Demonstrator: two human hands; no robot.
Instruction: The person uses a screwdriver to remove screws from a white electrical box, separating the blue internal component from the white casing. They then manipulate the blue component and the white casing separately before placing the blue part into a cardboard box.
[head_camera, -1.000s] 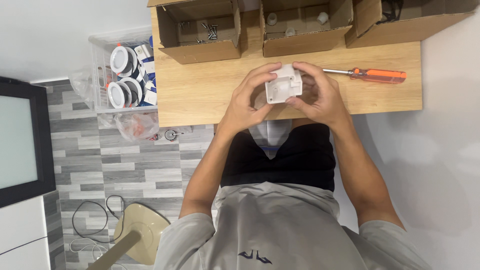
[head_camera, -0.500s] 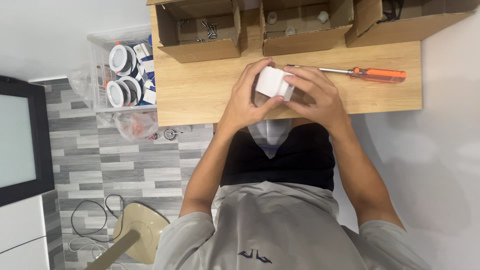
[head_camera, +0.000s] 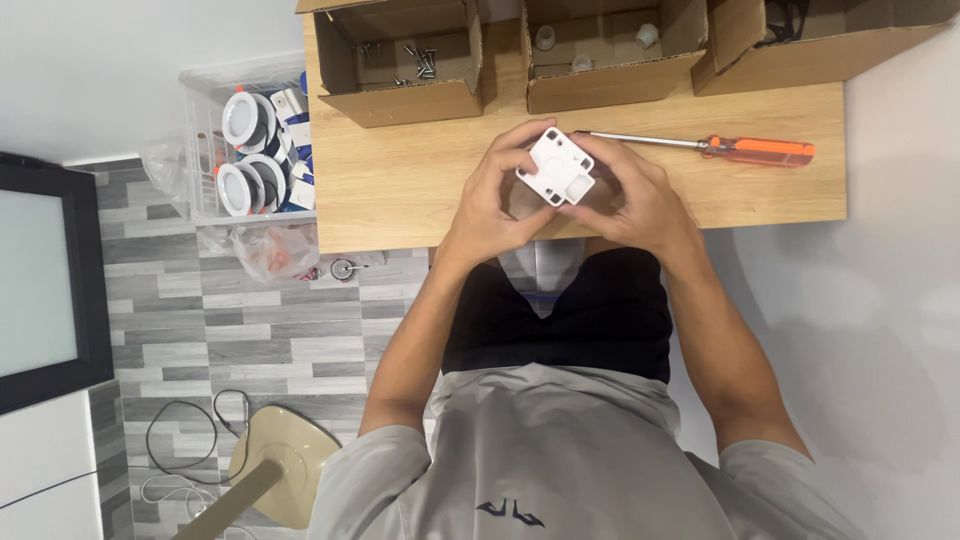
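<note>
Left of the grip, a clear bin (head_camera: 205, 150) of round white lamp fittings (head_camera: 243, 118) stands off the bench (head_camera: 400, 180) edge, and an open carton holding loose screws (head_camera: 420, 60) sits beyond the hands. The left hand (head_camera: 490, 195) and right hand (head_camera: 635, 195) both close around a small white square plastic part (head_camera: 556, 165), held tilted just above the bench between the fingertips. No screw shows in it, so the fitting work looks unfinished. Right of the grip, an orange-handled screwdriver (head_camera: 755, 150) lies untouched.
</note>
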